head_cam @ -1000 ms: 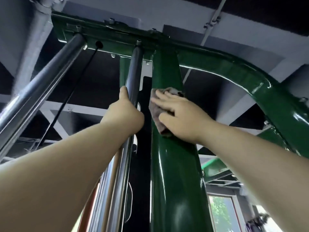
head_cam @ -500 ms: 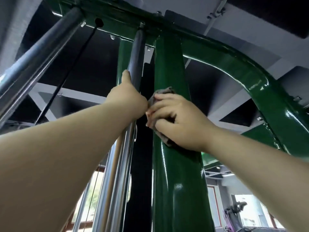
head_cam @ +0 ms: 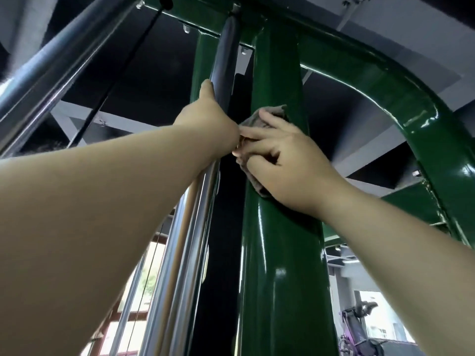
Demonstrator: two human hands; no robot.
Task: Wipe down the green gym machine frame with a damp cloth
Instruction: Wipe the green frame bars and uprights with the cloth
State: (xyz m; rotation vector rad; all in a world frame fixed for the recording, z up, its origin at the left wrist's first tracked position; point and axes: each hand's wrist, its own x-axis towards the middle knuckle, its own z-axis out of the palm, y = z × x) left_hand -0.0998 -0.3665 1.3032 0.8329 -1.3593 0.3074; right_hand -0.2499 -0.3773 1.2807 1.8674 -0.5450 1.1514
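Note:
The green machine frame (head_cam: 280, 253) rises as a thick glossy upright in the middle and curves off to the right at the top. My right hand (head_cam: 285, 165) presses a grey-brown cloth (head_cam: 272, 113) against the upright's left face, fingers bent over the cloth. My left hand (head_cam: 208, 116) grips the chrome guide rod (head_cam: 226, 73) just left of the upright, thumb pointing up along it. The two hands touch at the knuckles. Most of the cloth is hidden under my right hand.
A second chrome rod (head_cam: 59, 60) slants up at the left, and a thin black cable (head_cam: 120, 73) runs beside it. The green top crossbar (head_cam: 205, 16) joins the rods overhead. Another purple gym machine (head_cam: 359, 327) and windows lie low at the right.
My right hand has slid the cloth slightly down and left along the upright, now meeting my left hand. The view has tilted downward a little; my left hand keeps its grip.

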